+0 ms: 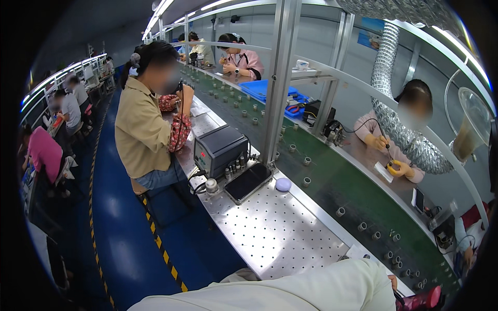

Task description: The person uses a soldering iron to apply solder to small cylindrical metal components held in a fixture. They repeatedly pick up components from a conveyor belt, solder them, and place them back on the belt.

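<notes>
- One cream sleeve [311,290] is lying across the lower edge, and I am taking it for the person's left arm.
- Only a sliver of the left hand [392,282] is showing at the cuff, so I cannot tell whether it is gripping anything or lying loose.
- The right hand is staying out of sight. Just beyond the left hand, only a red patterned sleeve cover [421,299] is peeking in at the frame's bottom.
- Small grey cylindrical parts [389,255] are sitting upright on the green conveyor belt [332,181] just ahead of the left hand, the nearest things to it, though not touching it.
- A white paper slip [358,252] is lying just beside the cuff, at the belt's near edge.
- A perforated steel worktable [275,228] is spreading away to the left of the hand. Well beyond it, a dark phone [248,182], a lilac round puck [282,184] and a grey soldering station [218,149] are resting.
- Across the belt, a co-worker's yellow-gloved hand [399,167] is working under a silver flexible duct [399,129].
- Further left, a person in a tan shirt [140,124] is sitting at the table.
</notes>
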Demonstrator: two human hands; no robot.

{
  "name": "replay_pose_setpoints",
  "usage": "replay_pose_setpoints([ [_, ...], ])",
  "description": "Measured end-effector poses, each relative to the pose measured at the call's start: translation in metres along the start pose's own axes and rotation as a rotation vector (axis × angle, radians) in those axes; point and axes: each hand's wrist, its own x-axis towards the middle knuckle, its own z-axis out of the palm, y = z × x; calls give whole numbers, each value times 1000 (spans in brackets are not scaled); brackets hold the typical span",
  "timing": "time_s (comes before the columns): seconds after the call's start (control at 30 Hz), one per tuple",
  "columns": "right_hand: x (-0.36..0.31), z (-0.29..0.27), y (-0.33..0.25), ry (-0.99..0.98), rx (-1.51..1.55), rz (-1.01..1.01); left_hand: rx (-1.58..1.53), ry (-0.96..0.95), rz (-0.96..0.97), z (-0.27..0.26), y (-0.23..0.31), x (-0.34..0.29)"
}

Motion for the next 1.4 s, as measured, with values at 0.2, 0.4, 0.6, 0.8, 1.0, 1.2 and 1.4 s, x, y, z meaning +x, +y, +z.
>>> replay_pose_setpoints([
  [0.2,-4,7,-5,56,12,28,28,-8,-29,-8,3,-4],
  [0.4,0,2,-1,36,32,21,25,-16,-15,-4,-1,4],
  [0.6,-1,5,-3,34,105,37,-2,-38,52,19,-22,25],
  [0.8,7,-8,4,-187,-416,-510,-22,-80,164,65,-46,47],
  [1.0,4,18,-21,118,66,-31,-81,-140,260,90,-45,68],
  [1.2,7,28,-30,87,230,-1,-88,-217,332,118,-31,88],
  [1.4,8,28,-29,84,257,49,-93,-293,386,132,-14,90],
])
